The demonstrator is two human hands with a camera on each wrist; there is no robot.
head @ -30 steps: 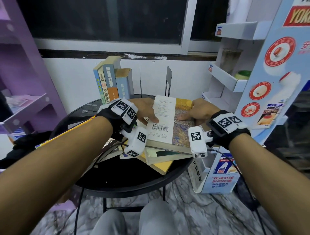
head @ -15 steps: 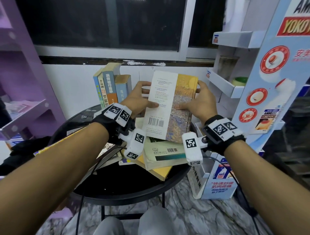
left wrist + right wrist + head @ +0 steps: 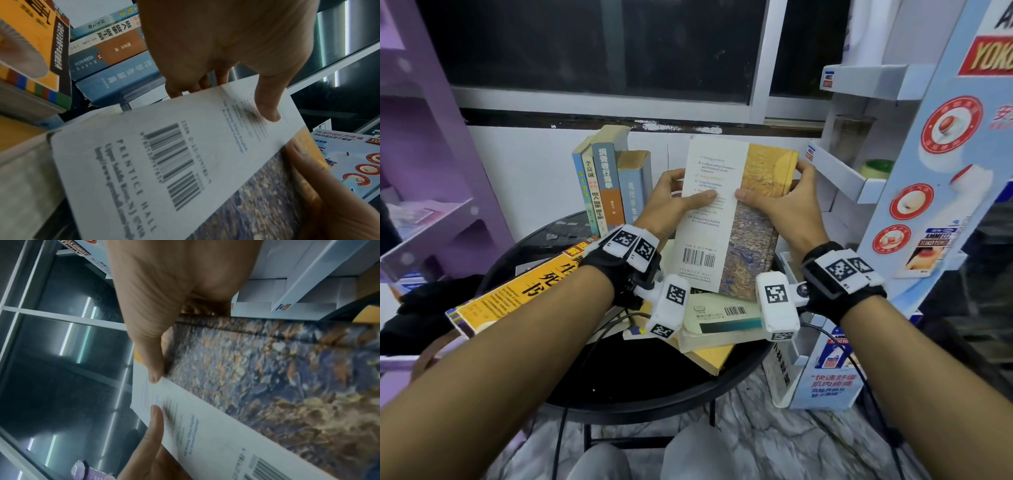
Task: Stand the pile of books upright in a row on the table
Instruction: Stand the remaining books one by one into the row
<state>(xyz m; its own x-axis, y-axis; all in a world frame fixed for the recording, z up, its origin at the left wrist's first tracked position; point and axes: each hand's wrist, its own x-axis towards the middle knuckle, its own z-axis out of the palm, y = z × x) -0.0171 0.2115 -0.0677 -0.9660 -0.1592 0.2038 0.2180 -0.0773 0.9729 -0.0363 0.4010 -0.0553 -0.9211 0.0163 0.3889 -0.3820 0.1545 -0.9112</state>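
Observation:
A book with a white and painted yellow-blue back cover is tilted up, almost upright, above the pile of flat books on the round black table. My left hand grips its left edge, thumb on the cover. My right hand grips its right edge, thumb on the painted part. Several books stand upright in a row at the back left of the table. A yellow book lies under my left forearm.
A purple shelf unit stands at the left. A white and blue cardboard display stand crowds the table's right side. A white wall and a dark window lie behind the table. My knees show below the front rim.
Both hands lifted the top book off the pile and tipped it from flat to almost upright, raising it toward the back of the table.

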